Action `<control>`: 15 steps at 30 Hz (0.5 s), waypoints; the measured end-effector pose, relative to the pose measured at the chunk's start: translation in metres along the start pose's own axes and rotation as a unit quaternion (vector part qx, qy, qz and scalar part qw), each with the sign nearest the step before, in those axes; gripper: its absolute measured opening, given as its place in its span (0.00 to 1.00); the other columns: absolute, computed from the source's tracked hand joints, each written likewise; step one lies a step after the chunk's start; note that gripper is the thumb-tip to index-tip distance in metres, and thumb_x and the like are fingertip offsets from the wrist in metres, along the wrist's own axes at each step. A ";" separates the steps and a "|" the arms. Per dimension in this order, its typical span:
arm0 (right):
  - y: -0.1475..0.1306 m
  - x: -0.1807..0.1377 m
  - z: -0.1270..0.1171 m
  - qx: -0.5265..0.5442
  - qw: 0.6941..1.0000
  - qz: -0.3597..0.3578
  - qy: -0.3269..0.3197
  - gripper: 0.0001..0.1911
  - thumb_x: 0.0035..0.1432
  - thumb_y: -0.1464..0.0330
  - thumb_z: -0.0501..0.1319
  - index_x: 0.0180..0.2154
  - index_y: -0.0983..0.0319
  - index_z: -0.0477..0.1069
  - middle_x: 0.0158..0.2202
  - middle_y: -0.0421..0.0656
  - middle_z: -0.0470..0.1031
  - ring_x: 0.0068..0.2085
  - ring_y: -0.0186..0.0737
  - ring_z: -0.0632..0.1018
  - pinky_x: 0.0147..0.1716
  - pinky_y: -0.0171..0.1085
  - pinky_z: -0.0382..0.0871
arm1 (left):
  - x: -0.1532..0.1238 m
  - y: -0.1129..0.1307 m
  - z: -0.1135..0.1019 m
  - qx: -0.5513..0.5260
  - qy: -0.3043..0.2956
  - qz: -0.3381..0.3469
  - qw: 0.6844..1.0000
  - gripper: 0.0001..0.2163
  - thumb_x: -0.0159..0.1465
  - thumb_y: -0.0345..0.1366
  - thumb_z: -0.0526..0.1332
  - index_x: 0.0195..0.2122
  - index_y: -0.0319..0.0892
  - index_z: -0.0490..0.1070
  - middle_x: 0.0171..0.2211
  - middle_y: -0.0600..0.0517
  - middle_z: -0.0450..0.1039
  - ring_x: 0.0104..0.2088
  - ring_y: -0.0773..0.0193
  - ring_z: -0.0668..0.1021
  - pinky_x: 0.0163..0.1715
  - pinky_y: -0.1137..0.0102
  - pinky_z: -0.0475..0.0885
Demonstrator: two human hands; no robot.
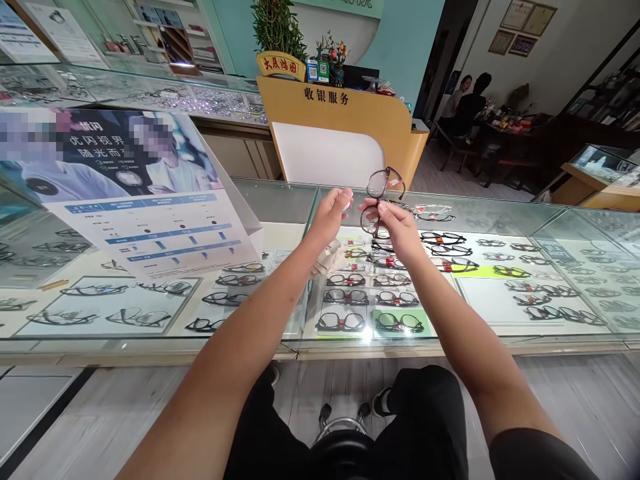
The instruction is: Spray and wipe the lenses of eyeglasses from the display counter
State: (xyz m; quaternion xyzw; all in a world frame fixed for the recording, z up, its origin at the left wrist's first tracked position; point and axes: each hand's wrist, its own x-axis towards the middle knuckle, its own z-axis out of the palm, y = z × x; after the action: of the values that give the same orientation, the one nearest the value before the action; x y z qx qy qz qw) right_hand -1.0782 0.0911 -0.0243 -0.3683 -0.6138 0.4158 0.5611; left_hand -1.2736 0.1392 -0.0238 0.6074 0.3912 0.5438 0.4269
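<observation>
My right hand (400, 227) pinches a pair of dark-framed eyeglasses (369, 213) near the bridge, held up on end above the glass counter. An orange-red mark shows by the upper lens. To its left, my left hand (331, 217) is closed, its thumb towards the glasses. Something small and white peeks out between its fingers, too hidden to name. Below the left hand a crumpled beige cloth (327, 259) lies on the counter. Under both hands, rows of eyeglasses (344, 297) are laid out in the display case.
A large folded sign (165, 227) stands on the counter at the left. The glass counter (500, 201) runs across in front of me. Behind it is a wooden cashier desk (345, 100) with plants. Two people sit by a table (510, 130) at the far right.
</observation>
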 end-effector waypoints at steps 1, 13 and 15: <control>0.001 0.001 -0.001 0.015 1.000 0.002 0.009 0.32 0.65 0.36 0.70 0.54 0.52 0.89 0.55 0.44 0.89 0.50 0.46 0.82 0.50 0.44 0.80 | -0.001 0.001 0.001 0.012 -0.004 0.003 1.000 0.23 0.74 0.63 0.62 0.38 0.46 0.72 0.43 0.47 0.79 0.48 0.58 0.80 0.46 0.68 0.78; 0.000 0.006 -0.004 0.091 0.994 0.029 0.058 0.33 0.61 0.38 0.73 0.55 0.54 0.87 0.57 0.45 0.89 0.53 0.50 0.85 0.47 0.44 0.82 | -0.004 -0.005 0.003 0.073 -0.049 0.019 0.996 0.23 0.74 0.62 0.65 0.38 0.46 0.70 0.37 0.51 0.74 0.41 0.59 0.77 0.40 0.68 0.72; 0.000 0.006 -0.004 0.094 0.994 0.026 0.055 0.32 0.61 0.39 0.73 0.55 0.54 0.87 0.57 0.45 0.90 0.52 0.49 0.85 0.47 0.44 0.83 | 0.004 -0.008 -0.003 0.037 -0.015 -0.011 0.999 0.22 0.75 0.61 0.63 0.40 0.46 0.70 0.42 0.49 0.76 0.47 0.57 0.78 0.45 0.68 0.75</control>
State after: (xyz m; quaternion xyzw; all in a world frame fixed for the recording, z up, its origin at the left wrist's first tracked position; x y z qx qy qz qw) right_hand -1.0749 0.0969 -0.0223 -0.3521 -0.5305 0.4649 0.6152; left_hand -1.2761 0.1456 -0.0303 0.6264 0.4112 0.5153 0.4160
